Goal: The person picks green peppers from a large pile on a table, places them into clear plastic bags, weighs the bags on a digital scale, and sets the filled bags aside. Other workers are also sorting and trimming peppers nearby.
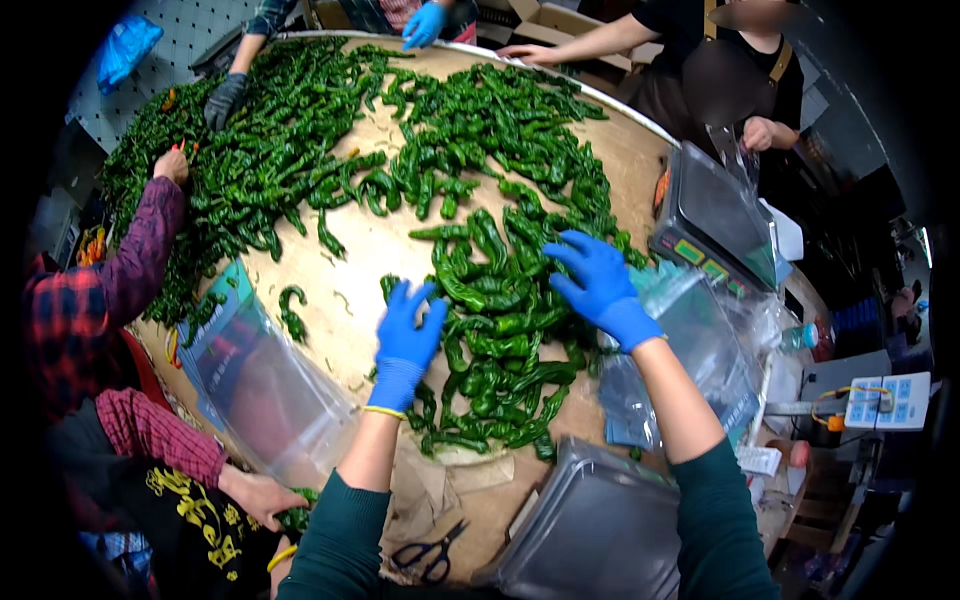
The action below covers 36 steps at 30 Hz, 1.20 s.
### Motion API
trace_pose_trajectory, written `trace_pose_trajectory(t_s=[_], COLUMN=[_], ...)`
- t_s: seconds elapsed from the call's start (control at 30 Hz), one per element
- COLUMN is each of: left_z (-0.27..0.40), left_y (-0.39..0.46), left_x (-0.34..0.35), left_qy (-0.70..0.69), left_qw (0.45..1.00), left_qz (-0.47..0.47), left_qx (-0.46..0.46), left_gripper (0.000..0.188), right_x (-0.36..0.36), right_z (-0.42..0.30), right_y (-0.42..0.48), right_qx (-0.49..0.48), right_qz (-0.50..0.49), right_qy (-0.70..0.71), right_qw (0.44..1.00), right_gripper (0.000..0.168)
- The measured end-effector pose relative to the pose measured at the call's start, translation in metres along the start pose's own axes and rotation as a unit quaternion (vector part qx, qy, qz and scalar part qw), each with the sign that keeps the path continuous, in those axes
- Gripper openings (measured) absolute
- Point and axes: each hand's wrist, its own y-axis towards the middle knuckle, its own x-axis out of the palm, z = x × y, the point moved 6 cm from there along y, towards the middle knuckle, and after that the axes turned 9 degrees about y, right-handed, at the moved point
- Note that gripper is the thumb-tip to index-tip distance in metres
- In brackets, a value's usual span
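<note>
Both of my hands wear blue knitted gloves and reach over a pile of wrinkled green peppers on the tabletop. My left hand is at the near pile's left edge, fingers apart, with nothing visible in its grip. On the opposite side, my right hand spreads its fingers over the peppers; its fingertips appear to touch the edge of the pile. Clear plastic bags lie beneath and beside my right forearm. A single curled green pepper sits apart, left of my left hand.
A digital scale stands at the right, and a grey-topped weighing platform in front. Dark-handled scissors lie near cardboard pieces. More bags lie at left. Co-workers' hands reach over a larger pepper heap.
</note>
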Motion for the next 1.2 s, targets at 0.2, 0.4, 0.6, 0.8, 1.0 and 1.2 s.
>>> trace_pose_trajectory(t_s=[0.2,0.4,0.6,0.8,1.0,1.2], left_z=[0.019,0.084,0.086,0.078,0.063,0.026], left_y=[-0.102,-0.17,-0.169,-0.161,-0.206,-0.332], left_x=[-0.056,0.024,0.116,0.086,0.025,-0.067], left_qy=[-0.25,-0.045,0.266,0.109,-0.283,-0.433], left_qw=[0.954,0.987,0.946,0.977,0.901,0.773], left_qz=[0.023,-0.145,-0.158,-0.173,-0.288,-0.336], left_qx=[-0.163,0.054,0.093,0.06,-0.158,-0.319], left_gripper=[0.02,0.025,0.04,0.033,0.045,0.038], right_x=[-0.016,-0.005,0.025,0.056,0.043,0.014], right_z=[-0.061,-0.023,-0.008,0.006,0.007,-0.05], right_y=[-0.096,-0.119,-0.113,-0.152,-0.156,-0.138], right_qx=[0.13,0.245,0.219,0.217,0.317,0.353], right_qz=[-0.227,-0.225,-0.203,-0.297,-0.183,-0.06], right_qy=[0.121,0.063,0.081,0.114,0.232,0.33], right_qw=[0.958,0.941,0.951,0.923,0.901,0.873], right_gripper=[0.013,0.012,0.016,0.046,0.043,0.043])
